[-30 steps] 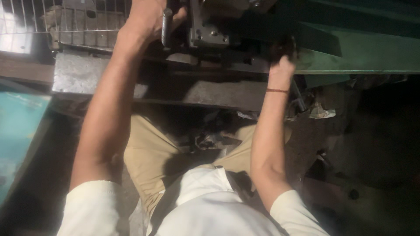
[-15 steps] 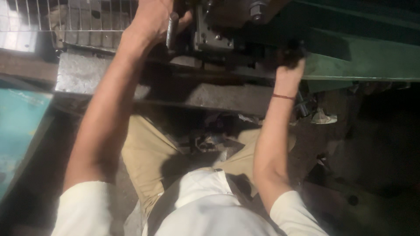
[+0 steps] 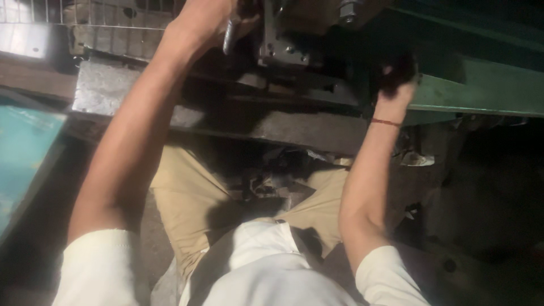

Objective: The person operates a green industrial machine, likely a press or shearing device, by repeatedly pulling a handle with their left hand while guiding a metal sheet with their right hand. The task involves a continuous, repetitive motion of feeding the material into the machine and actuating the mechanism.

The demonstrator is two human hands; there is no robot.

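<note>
seated, my left hand [image 3: 207,20] gripped a metal handle [image 3: 229,35] on the machine [image 3: 294,39]; my right hand [image 3: 396,79] closed on a dark knob [image 3: 392,67] by its green frame [image 3: 481,85]. no finished work showed.

2 bare hands up at 1 machine: left hand [image 3: 207,20], right hand [image 3: 396,85]. 1 short grey metal handle [image 3: 229,35] in the left grip. 1 thin red thread wristband [image 3: 386,122]. 1 long green painted metal beam [image 3: 481,90]. 1 wire mesh guard [image 3: 113,14]. 1 teal flat panel [image 3: 25,153]. 1 dark steel worktop [image 3: 113,93]. Scrap bits on floor: too dim to count.
</note>
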